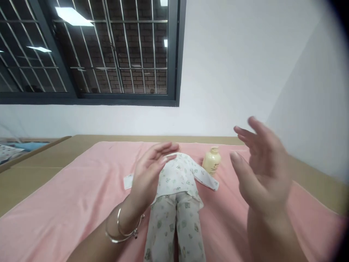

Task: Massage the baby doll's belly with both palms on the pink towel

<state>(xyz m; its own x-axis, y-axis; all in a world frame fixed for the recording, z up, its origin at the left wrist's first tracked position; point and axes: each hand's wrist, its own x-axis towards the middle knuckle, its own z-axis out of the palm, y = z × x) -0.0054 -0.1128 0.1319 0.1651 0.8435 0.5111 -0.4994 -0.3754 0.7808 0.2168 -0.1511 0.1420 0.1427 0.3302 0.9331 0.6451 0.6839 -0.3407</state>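
Note:
My left hand (148, 173) is raised in front of a small white printed top (178, 173), fingers stretched and holding nothing. It hides part of the top's left side and sleeve. Two thin bangles (121, 227) circle that wrist. On the right, my right hand (263, 174) is held up in the air, its fingers apart and nothing in them, slightly blurred. Matching printed trousers (174, 227) lie below the top, legs toward me. Beside the top's right sleeve stands a pale yellow bottle (212, 161); my right hand is nearest to it but apart.
A pink cloth (89, 182) covers the tan padded surface (35, 178) under the clothes. Behind it rises a white wall (231, 72) with a dark-framed barred window (117, 54). At the far left, folded fabric (11, 151) lies beyond a raised edge.

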